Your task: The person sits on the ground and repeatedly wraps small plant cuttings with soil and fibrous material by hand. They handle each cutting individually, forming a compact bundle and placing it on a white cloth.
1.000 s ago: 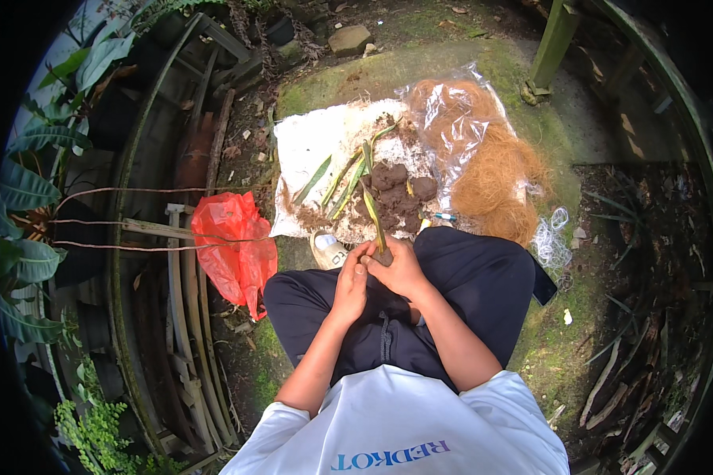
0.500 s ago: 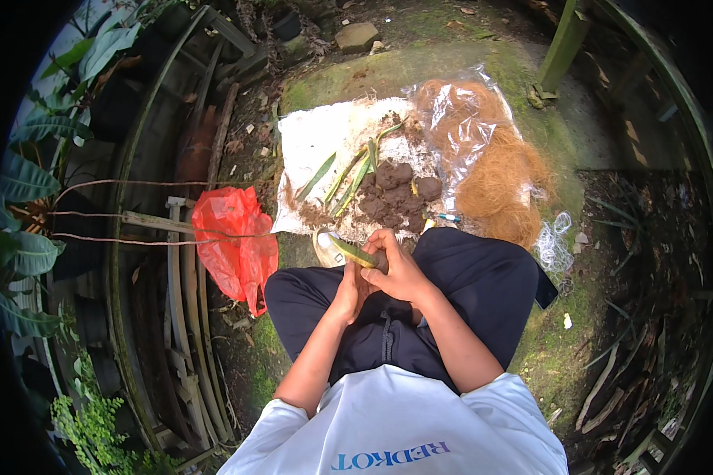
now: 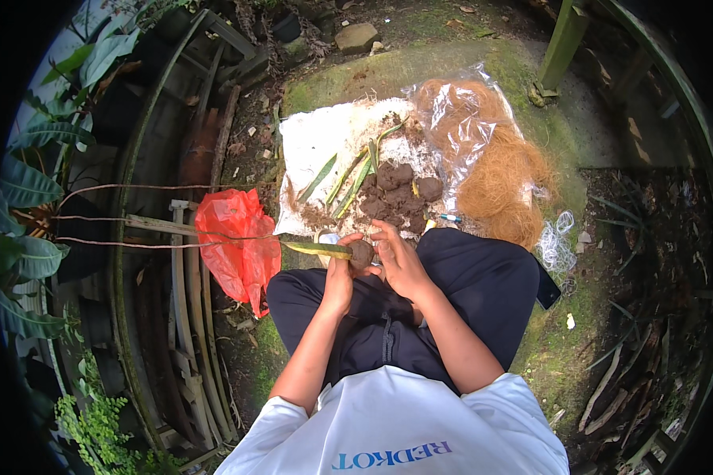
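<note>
Squatting over dark trousers [image 3: 420, 317], the person brings both hands together just past the knees. The left hand [image 3: 339, 273] is closed around the base of a green cutting [image 3: 317, 248], and the cutting's long axis runs almost level, its leaf end pointing out to the left, away from the hand, toward the red plastic bag [image 3: 236, 245]. The rooting end sits in a brown ball of soil [image 3: 362, 253], pressed between the two hands. The right hand [image 3: 400, 261] lies just to the right of that ball, fingers curled and spread against it, cupping rather than fully clamped; how firmly it presses I cannot tell. Both hands are equally close to the ball, but only the left one carries the stem.

Just beyond the hands lies a white sheet [image 3: 317, 142] on the mossy ground. On it, a heap of dark soil lumps [image 3: 400, 190] sits straight ahead of the right hand, and several loose green cuttings [image 3: 348, 178] lie to the left of the heap, slanting far-right to near-left. Farther right, a clear bag of orange-brown coconut fibre [image 3: 491, 166] spills open. At the far edge rests a stone [image 3: 356, 36].
</note>
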Demonstrator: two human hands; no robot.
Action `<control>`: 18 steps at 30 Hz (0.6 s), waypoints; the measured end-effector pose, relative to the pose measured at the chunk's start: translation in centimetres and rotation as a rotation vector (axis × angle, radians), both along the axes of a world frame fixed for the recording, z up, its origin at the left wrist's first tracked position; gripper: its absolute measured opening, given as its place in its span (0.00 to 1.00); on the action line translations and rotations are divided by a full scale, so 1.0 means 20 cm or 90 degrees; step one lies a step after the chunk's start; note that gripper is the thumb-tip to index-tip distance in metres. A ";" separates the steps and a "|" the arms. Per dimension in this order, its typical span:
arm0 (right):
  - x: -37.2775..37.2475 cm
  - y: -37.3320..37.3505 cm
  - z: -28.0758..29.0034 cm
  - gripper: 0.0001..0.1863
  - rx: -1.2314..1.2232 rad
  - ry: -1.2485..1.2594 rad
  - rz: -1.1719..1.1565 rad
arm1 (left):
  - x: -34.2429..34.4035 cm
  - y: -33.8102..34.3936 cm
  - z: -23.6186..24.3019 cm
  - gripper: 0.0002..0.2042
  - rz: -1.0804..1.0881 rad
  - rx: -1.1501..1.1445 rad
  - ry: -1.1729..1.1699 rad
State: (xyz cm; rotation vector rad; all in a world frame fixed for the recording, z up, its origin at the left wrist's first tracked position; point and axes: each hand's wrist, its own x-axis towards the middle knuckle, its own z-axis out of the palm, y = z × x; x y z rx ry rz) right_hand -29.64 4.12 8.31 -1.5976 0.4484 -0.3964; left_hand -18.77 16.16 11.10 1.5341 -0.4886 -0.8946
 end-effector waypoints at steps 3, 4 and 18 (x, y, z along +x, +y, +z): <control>0.01 0.04 -0.03 0.37 0.067 -0.013 0.012 | -0.01 -0.04 0.05 0.21 -0.061 0.080 -0.197; 0.02 0.06 -0.05 0.38 0.060 -0.052 -0.012 | -0.01 -0.05 0.08 0.20 -0.084 0.122 -0.261; -0.02 0.03 -0.04 0.46 0.307 -0.050 0.160 | 0.01 0.01 0.26 0.22 -0.258 0.296 -0.410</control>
